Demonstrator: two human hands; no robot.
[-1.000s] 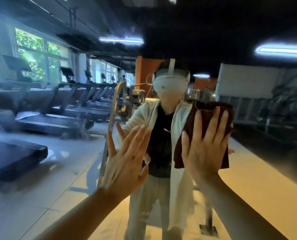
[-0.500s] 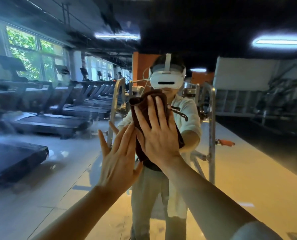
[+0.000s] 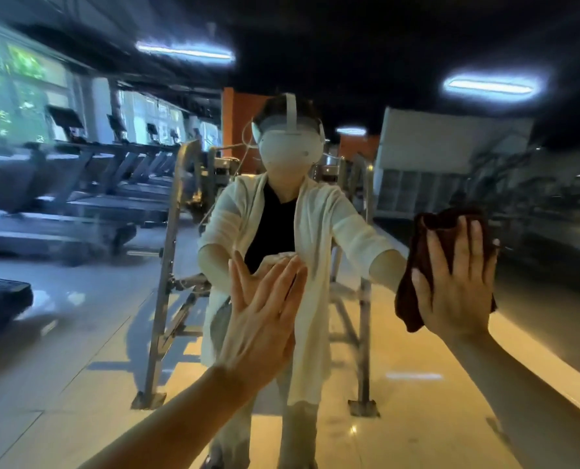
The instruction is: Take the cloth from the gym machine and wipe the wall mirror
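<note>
Wiping step: right hand (image 3: 457, 282) flat, pressing dark red cloth (image 3: 413, 265) onto wall mirror (image 3: 79, 299); left hand (image 3: 265, 316) flat, bracing. Next: sweep unwiped glass.

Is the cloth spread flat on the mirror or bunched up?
Bunched. The dark cloth shows folds and hanging edges under the right hand, whose straight fingers press it to the mirror.

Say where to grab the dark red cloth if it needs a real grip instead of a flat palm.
Pinch the loose fold of the cloth hanging lower left of the right hand, coming from the left. The hand only presses it flat against the mirror, so the covered middle offers nothing to grip.
</note>
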